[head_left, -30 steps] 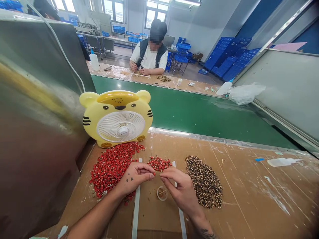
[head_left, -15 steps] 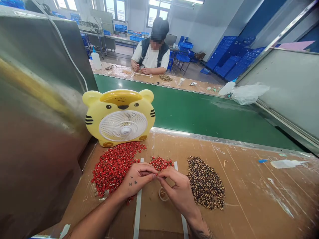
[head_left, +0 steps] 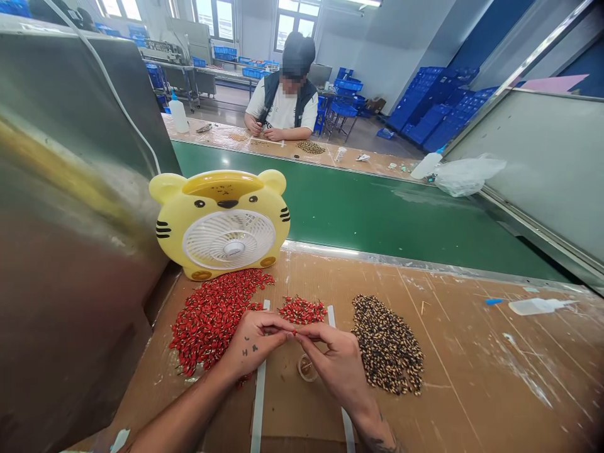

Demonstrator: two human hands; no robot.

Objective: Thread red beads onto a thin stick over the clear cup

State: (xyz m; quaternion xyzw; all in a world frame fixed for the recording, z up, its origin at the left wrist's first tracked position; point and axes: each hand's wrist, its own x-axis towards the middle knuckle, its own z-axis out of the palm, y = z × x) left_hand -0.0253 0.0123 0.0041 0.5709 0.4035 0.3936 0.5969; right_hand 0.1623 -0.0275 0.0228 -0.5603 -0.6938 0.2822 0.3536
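Fingertips (head_left: 287, 334) of the left hand (head_left: 255, 343) and right hand (head_left: 330, 358) meet in a tight pinch, both grasping a tiny red piece (head_left: 294, 331) too small to make out in detail, held up close where the eyes can follow it. Just below sits a small clear cup (head_left: 307, 368) between two white strips (head_left: 258, 402), seemingly placed centrally so either hand can reach it. A heap of red beads (head_left: 212, 318) lies under and beside the left hand, a smaller red cluster (head_left: 302, 310) just ahead, and a dark speckled heap (head_left: 387, 346) beside the right hand, apparently kept apart by colour for easy picking. All lie on brown cardboard (head_left: 472, 358), with a yellow tiger-shaped fan (head_left: 221, 242) behind them; beyond a green conveyor belt (head_left: 358, 220), a co-worker (head_left: 283, 94) bends over similar work.
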